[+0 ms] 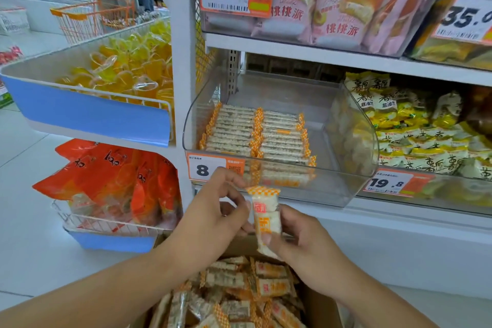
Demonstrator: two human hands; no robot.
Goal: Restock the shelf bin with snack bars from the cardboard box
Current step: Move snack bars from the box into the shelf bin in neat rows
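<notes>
Two hands meet at centre, above the box (pixel 316 303) and just below the bin (pixel 279 141). Right hand (pixel 306 245) holds one bar (pixel 266 217) upright, fingers (pixel 288 217) and thumb curled round its lower half. Left hand (pixel 213 216) sits just left of it, fingers (pixel 237 196) curled toward the bar's top edge; looks like a light pinch, but actual contact is hard to tell from blur.

Handling, as a judgement: bar looks light, a small puffed-rice block in thin clear wrap with orange checked crimped ends. Probably stiff enough to hold flat but crumbly, so squeezing the middle hard could crack it. Wrap likely slick. Best hold is across the long sides or body, not the crimped ends, which would flex.

Containers: bin is clear plastic, on the middle shelf, price tag (pixel 213 168) on its near left front. Inside, bars lie flat in two neat columns on the left and centre; right part of the bin floor is bare. Box is near, bottom centre, open, filled with a loose jumble of the same bars. Neighbouring bin at right holds yellow packs (pixel 415 125). Upper shelf has pink packs (pixel 332 8).
</notes>
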